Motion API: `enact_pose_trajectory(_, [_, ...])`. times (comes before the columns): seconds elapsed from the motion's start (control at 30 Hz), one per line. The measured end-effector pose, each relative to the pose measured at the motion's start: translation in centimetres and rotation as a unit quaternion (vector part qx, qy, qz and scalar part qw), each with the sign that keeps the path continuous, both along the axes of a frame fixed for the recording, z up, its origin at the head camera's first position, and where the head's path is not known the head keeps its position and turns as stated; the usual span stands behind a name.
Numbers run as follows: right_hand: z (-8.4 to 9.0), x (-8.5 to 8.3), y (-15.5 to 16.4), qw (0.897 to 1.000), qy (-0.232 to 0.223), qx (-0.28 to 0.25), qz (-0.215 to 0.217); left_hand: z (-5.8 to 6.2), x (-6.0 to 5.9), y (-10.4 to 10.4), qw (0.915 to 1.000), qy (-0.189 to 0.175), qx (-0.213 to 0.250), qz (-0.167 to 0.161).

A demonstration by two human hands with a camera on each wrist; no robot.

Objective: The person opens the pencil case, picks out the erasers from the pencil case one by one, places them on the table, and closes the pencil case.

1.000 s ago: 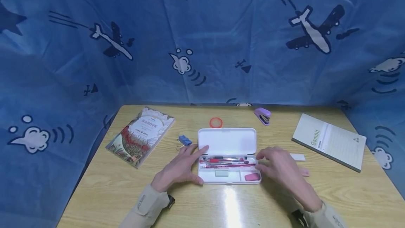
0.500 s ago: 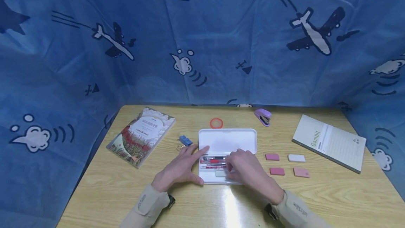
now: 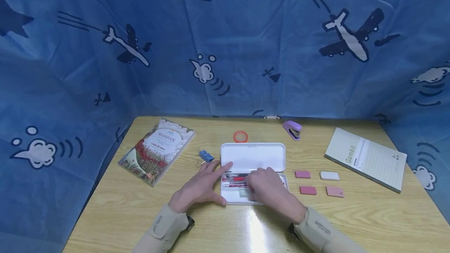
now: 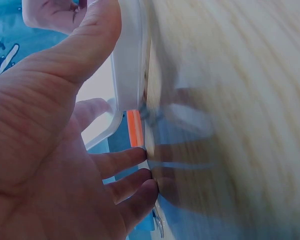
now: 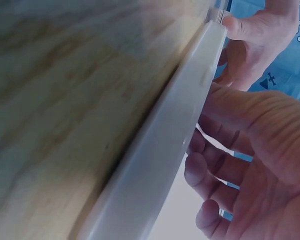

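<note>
head view: the left hand (image 3: 198, 188) lies flat with fingers spread against the left end of the open white pencil case (image 3: 253, 157), mid-table. the right hand (image 3: 270, 188) is inside the tray over the red pens (image 3: 234, 178), fingers loosely bent; whether it grips one i cannot tell.

left wrist view: smooth, rounded plastic case wall (image 4: 127, 60), thumb pressed along it, an orange ring (image 4: 134, 128) beyond.

right wrist view: relaxed fingers (image 5: 210, 172) over the case rim (image 5: 160, 150), blurred wood grain alongside.
</note>
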State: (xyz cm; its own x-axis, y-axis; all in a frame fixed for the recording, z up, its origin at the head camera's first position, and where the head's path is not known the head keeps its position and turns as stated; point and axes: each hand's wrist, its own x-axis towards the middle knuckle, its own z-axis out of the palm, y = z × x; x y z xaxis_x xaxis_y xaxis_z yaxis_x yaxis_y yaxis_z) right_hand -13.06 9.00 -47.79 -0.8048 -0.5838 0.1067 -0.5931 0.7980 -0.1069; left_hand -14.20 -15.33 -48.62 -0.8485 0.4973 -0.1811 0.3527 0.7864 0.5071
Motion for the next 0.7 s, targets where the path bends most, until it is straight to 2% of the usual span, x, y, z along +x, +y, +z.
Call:
enact_pose_trajectory(0.2, [0.01, 0.32, 0.29, 0.999, 0.036, 0.004, 0.021, -0.08, -0.13, -0.10, 1.0000, 0.002, -0.006, 0.001])
enact_pose_trajectory(0.7, [0.28, -0.21, -0.14, 0.996, 0.040, 0.044, 0.064, -0.04, -0.05, -0.09, 1.0000, 0.004, -0.004, -0.004])
